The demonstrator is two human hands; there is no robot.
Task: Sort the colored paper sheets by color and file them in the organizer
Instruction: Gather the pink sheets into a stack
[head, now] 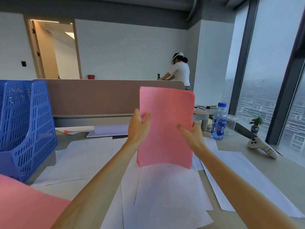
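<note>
Stack (pixel 165 126) edge-down, perhaps touching white sheets (pixel 165 187)

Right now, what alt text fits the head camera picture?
The left hand and right hand hold a pink paper stack upright on white sheets covering a desk. A blue organizer stands at left, a water bottle at right.

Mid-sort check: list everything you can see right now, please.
pink paper stack: one, pink, upright on the white sheets, centre
loose pink paper: count unclear, pink, near left corner
white sheets: many, white, spread over the desk
organizer: one, blue, desk's left
water bottle: one, clear with blue label, right
plastic cup: one, clear, beside the bottle
controller: one, white, far right
potted plant: one, green, by the window
person: one, white top, background
left hand: one, grips stack's left edge
right hand: one, grips stack's right edge
</note>
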